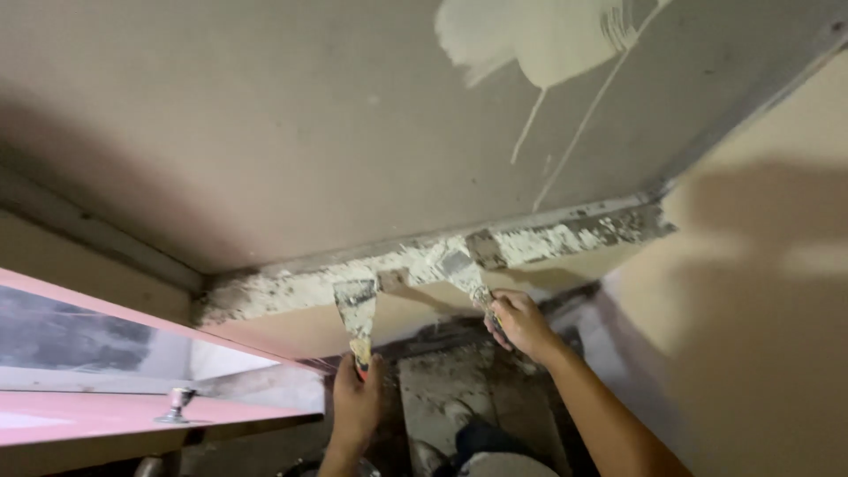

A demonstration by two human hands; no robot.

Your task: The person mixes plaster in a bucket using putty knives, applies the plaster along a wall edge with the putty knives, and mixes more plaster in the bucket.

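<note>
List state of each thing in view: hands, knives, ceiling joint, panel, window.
left hand: gripping broad putty knife, blade raised, smeared
right hand: gripping narrow putty knife, blade on joint
ceiling joint: patchy, partly filled
ceiling panel: bare, one white patch
pink window frame: looks open

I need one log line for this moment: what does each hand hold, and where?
left hand: holds putty knife, blade up | right hand: holds second knife, blade on filler strip | ceiling: white patch
</note>
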